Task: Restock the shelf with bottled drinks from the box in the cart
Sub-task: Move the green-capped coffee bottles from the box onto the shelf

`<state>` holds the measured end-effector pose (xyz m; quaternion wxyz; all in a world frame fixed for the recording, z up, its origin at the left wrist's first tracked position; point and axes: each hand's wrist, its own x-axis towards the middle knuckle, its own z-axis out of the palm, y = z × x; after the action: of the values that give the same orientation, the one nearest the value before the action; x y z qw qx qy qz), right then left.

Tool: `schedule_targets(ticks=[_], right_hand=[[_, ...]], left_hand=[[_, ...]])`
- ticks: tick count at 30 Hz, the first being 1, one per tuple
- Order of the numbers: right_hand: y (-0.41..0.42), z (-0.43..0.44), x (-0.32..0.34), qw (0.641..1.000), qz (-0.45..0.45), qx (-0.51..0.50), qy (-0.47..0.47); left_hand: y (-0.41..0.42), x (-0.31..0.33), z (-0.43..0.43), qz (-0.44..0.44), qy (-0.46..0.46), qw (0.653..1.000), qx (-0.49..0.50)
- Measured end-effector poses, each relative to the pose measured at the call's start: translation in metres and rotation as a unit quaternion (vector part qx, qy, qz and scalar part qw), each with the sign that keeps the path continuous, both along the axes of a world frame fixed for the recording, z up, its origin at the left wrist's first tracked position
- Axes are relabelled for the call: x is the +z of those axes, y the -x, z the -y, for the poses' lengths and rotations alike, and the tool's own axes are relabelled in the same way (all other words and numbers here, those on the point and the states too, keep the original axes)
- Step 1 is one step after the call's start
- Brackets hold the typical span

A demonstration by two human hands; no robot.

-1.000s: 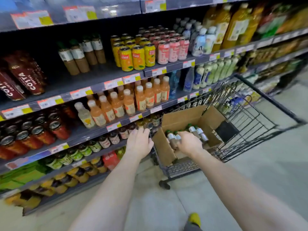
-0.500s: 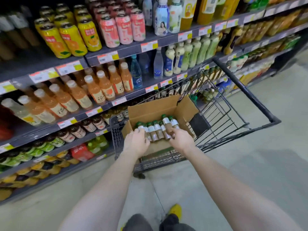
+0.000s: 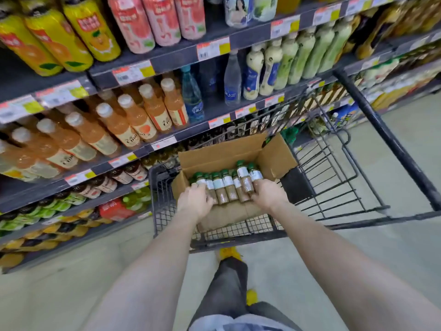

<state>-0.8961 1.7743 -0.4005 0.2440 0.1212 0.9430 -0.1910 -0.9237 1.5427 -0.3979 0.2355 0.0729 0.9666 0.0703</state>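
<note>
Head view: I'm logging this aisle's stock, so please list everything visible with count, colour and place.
cardboard box: one, brown, open, in the cart
green-capped bottles: at least seven, brown drink with white labels, in a row in the box
cart: one, black wire, beside the shelves
yellow cans: three, top shelf, left
pink cans: three, top shelf, right of the yellow ones
orange bottles: many, white caps, second shelf
pale green bottles: several, second shelf, right
price tags: many, white and yellow, shelf edges
shoes: two, yellow, on the floor
left hand: grips the row's left end
right hand: grips the row's right end
</note>
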Motion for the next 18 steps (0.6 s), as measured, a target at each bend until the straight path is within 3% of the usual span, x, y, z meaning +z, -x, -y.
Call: schedule_targets(ticks=[9,18], right_hand=[[0.055,-0.023,-0.050,0.998,0.065,0.001,0.023],[0.116,-0.041,-0.118,0.990,0.129,0.027,0.052]], left_hand=[[0.078,-0.036,-0.013,0.054,0.045,0.997,-0.020],[0.103,-0.096,-0.021,0.112,0.042,0.987,0.110]])
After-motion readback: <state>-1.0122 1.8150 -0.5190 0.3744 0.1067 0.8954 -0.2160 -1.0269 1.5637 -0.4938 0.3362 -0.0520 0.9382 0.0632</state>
